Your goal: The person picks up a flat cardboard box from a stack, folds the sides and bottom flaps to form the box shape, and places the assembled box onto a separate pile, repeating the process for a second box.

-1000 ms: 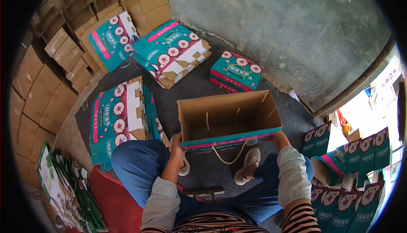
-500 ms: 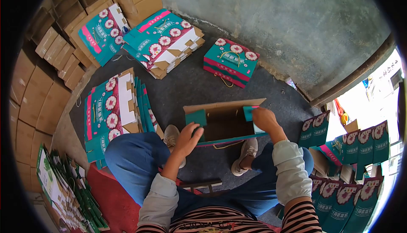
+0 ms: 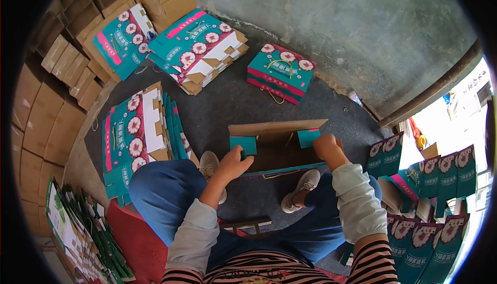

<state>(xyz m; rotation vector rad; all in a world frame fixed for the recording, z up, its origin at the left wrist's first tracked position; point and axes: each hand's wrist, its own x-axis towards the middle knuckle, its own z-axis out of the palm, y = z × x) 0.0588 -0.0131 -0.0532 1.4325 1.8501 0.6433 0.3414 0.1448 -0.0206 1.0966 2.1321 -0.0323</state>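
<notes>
An open carton stands between the feet, its brown inside facing up and a teal flap folded in at each end. My left hand is closed at its left end, fingers around the edge by the left teal flap. At the right end, my right hand is bent over the edge beside the right teal flap. A cord handle shows on the carton's near side. The fingertips of my right hand are partly hidden.
A closed teal and pink box sits near the wall. Flat printed cartons lie in stacks at the left and back. Brown boxes line the left side. Several teal cartons stand at the right, green ones lower left.
The carton has shifted slightly to the right, and its end flaps sit differently. My left hand has moved right and its fingers have curled round the edge. My right hand has turned and closed more.
</notes>
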